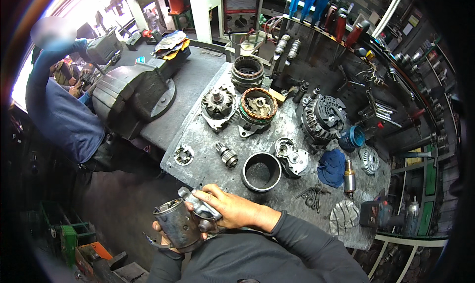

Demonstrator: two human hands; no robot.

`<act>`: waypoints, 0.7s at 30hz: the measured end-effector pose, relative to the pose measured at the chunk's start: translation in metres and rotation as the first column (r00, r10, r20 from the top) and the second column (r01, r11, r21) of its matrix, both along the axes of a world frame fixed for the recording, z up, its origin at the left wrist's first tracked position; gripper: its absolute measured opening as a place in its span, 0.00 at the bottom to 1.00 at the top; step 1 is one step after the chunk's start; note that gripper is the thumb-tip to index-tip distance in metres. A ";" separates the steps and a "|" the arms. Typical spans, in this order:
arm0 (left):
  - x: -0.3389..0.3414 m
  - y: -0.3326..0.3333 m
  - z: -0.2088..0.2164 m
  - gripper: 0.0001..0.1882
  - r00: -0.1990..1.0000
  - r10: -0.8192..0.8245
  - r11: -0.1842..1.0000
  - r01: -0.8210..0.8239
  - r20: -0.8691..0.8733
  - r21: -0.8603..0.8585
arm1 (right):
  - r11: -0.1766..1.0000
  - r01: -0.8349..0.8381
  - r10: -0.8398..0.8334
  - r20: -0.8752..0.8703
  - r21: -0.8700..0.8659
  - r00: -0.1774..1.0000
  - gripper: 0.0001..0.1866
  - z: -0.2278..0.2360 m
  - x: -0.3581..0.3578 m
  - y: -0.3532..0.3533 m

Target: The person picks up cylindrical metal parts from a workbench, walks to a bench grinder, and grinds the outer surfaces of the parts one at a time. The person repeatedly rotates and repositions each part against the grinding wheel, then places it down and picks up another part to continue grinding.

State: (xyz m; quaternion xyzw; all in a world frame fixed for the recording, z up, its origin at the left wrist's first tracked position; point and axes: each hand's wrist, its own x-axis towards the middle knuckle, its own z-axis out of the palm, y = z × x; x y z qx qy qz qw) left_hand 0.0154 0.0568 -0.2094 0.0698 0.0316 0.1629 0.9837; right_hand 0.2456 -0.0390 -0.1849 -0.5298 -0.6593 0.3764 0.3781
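Note:
Close to my body, my left hand (162, 236) is wrapped round a dark, worn cylindrical starter motor housing (179, 228), with its open end tilted up. My right hand (230, 208) grips a grey cast metal piece (200, 204) against the upper side of that housing. Part of this piece is covered by my fingers. On the bench beyond my hands stands an empty dark metal ring (261, 171). Near it lie a small geared shaft (226, 154), a round brush holder plate (184, 154) and a cast end housing (293, 158).
The metal bench (198, 171) carries alternator stators, a rotor (217, 103), an alternator (324, 117), a blue cloth (331, 168), loose bolts (312, 198) and a solenoid (350, 179). A large vise (126, 92) stands left, beside a co-worker (64, 114). Screwdrivers (341, 23) hang behind.

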 end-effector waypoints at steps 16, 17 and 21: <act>-0.031 0.043 -0.013 0.53 0.993 0.116 0.993 -0.116 -0.039 -0.004 | 0.874 0.482 -0.291 0.864 0.065 0.411 0.30 0.030 0.041 0.083; -0.033 0.048 -0.013 0.53 0.994 0.104 0.995 -0.104 -0.030 0.003 | 0.872 0.483 -0.307 0.857 0.080 0.413 0.30 0.026 0.036 0.090; -0.036 0.069 -0.012 0.52 0.993 0.091 0.994 -0.086 -0.080 0.060 | 0.831 0.546 -0.382 0.822 0.105 0.423 0.29 0.033 0.031 0.099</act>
